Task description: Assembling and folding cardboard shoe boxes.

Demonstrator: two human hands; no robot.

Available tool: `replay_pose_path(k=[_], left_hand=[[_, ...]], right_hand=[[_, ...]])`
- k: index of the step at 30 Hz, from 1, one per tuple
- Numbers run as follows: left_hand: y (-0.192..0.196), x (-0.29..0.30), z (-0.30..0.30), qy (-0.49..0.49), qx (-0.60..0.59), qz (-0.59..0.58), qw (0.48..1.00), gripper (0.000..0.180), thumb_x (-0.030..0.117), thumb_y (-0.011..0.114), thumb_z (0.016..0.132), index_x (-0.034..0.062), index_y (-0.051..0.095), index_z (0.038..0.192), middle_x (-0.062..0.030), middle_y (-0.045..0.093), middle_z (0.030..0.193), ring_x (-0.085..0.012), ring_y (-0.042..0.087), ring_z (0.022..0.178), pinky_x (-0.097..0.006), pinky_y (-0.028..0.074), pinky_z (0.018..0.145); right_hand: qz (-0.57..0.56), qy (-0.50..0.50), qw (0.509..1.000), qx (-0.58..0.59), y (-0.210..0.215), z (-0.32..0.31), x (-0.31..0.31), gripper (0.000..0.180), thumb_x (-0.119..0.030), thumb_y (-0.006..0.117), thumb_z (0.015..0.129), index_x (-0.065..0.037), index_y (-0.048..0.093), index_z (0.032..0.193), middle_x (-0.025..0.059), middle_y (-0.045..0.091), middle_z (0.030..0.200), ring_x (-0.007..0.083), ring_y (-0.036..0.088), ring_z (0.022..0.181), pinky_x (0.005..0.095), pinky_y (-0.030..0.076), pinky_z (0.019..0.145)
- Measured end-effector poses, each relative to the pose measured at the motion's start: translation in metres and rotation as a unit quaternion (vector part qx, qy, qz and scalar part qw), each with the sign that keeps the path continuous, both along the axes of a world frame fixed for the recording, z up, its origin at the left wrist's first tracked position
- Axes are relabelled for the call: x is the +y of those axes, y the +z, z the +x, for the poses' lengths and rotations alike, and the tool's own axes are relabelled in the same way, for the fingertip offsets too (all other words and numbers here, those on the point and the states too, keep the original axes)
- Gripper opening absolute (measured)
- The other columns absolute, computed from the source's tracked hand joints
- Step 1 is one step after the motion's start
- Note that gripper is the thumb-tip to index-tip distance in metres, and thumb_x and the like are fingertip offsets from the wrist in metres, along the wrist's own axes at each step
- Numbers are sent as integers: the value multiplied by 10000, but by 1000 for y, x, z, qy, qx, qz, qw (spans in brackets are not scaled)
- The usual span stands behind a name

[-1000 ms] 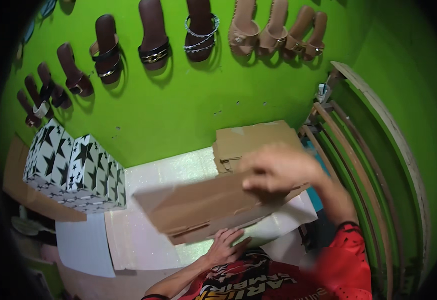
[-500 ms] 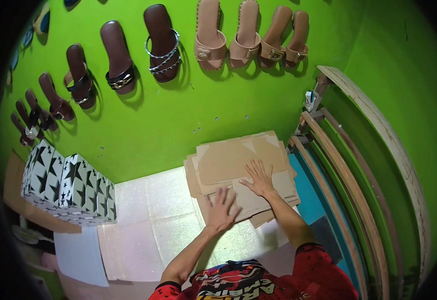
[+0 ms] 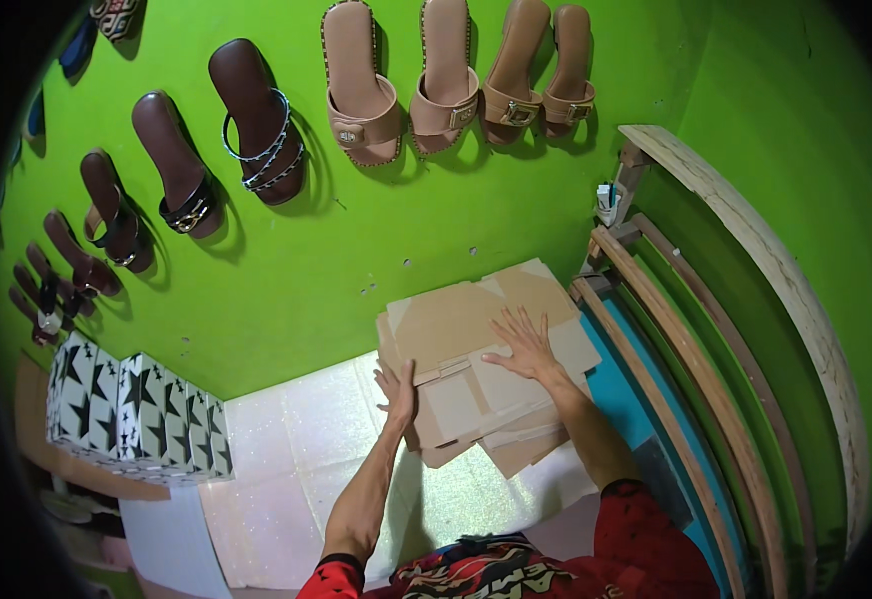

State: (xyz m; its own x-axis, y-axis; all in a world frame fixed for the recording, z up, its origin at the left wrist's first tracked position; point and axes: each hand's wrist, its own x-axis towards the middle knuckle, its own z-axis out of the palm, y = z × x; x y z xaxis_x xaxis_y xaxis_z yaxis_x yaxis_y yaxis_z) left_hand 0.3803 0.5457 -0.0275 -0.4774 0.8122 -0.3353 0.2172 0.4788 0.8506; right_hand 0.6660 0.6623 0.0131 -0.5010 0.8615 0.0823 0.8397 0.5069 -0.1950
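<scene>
since a second ago the lifted cardboard sheet point(image 3: 476, 369) is down on the stack against the green wall point(image 3: 376, 250); i keep my right hand point(image 3: 524, 344) flat, fingers spread, my left hand point(image 3: 396, 391) squaring its edge.

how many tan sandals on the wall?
4, in a row at the top of the green wall: tan sandals. Darker brown ones hang to their left.

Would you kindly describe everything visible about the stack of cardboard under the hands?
The stack of cardboard is brown, flattened box blanks with creases and flaps, piled unevenly so edges fan out. It lies flat on the glittery white sheet against the green wall. The left hand touches its left edge; the right hand presses flat on top.
</scene>
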Motion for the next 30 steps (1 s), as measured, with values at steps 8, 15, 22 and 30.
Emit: replay_pose_path(k=[8, 15, 22, 30], left_hand=[[4, -9, -5, -21, 13, 16, 1000, 1161, 880, 524, 858, 248, 60, 1714, -221, -163, 1748, -425, -139, 1613, -831, -15, 1136], [-24, -58, -54, 142, -226, 165, 950, 809, 361, 890, 834, -17, 535, 1455, -158, 630, 1348, -280, 602, 1226, -419, 489, 1053], [6, -79, -76, 137, -296, 171, 930, 712, 281, 926, 804, -50, 606, 1346, -177, 656, 1306, -268, 627, 1180, -407, 504, 1020], [-16, -109, -89, 150, -254, 154, 943, 721, 295, 947, 770, 6, 623, 1346, -122, 657, 1306, -243, 586, 1221, -423, 435, 1059]], right_hand=[[21, -43, 999, 12, -11, -38, -25, 975, -830, 507, 893, -222, 382, 1645, 162, 175, 1755, 433, 108, 1613, 763, -15, 1211], [-2, -11, 1000, 8, 9, -108, -91, 919, -760, 556, 918, -173, 434, 1614, 192, 310, 1698, 435, 256, 1561, 719, 119, 1221], [134, -71, 975, 162, 17, -67, -18, 808, -604, 688, 903, -64, 561, 1492, 166, 542, 1521, 379, 507, 1346, 552, 366, 1122], [28, -123, 986, 107, 31, -97, -16, 797, -463, 845, 810, -36, 591, 1433, 201, 641, 1275, 388, 585, 1210, 501, 446, 1063]])
